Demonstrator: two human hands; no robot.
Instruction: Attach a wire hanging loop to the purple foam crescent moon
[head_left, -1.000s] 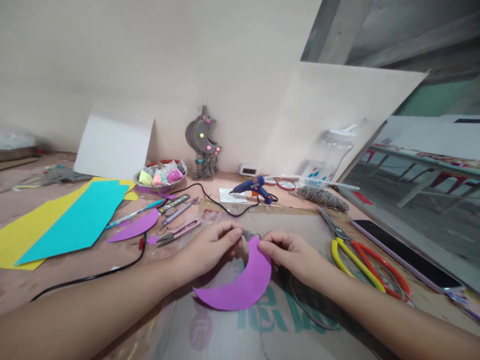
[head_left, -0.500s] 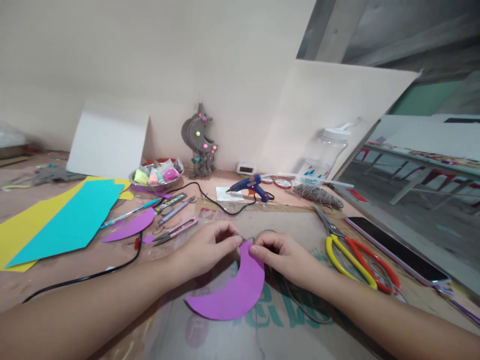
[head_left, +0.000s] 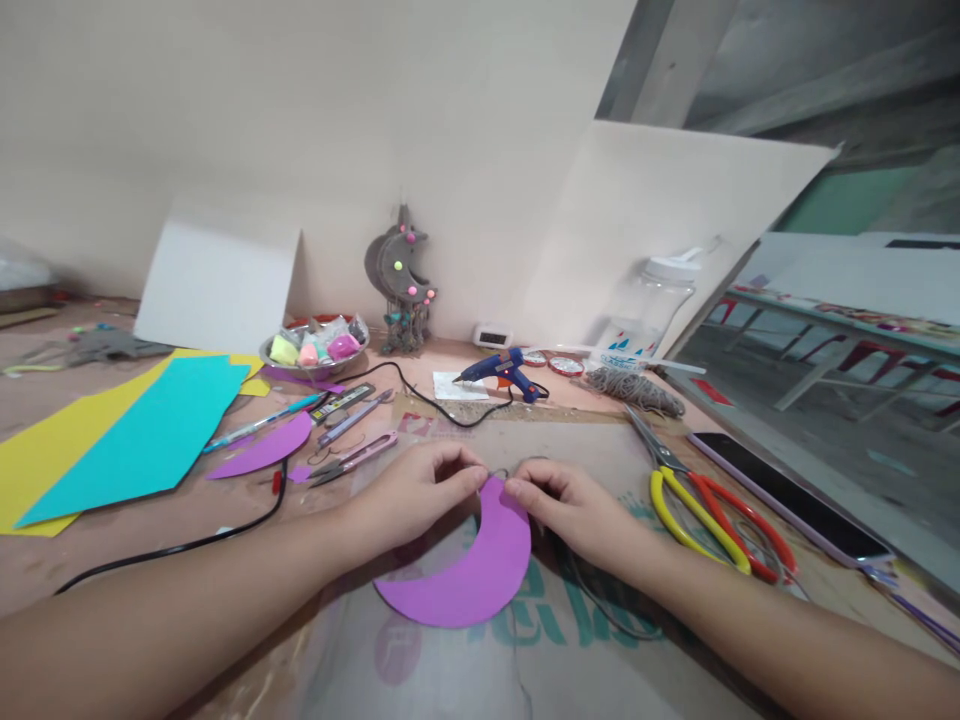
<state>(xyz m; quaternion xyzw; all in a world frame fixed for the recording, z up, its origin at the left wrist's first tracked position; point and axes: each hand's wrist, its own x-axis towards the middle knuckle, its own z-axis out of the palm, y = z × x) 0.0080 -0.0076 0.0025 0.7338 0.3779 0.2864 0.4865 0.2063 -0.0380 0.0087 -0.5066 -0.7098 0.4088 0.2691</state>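
Observation:
A purple crescent moon cut-out hangs between my hands, above a cardboard sheet with green and pink print. My left hand pinches the upper tip of the crescent from the left, thumb and fingers together. From the right, my right hand pinches the same tip. A thin grey cord loops down under my right hand onto the cardboard. A bit of that cord shows at the tip between my fingers; how it lies there is hidden.
A blue glue gun rests on white paper behind my hands. Scissors and a phone lie at right. Left are thread snips, a bowl of coloured clay and cyan sheet. A decorated grey moon hangs at the back wall.
The crescent's lower end has risen slightly and its face has tilted a little. Both hands keep their pinch at its tip, with the fingers shifted only slightly.

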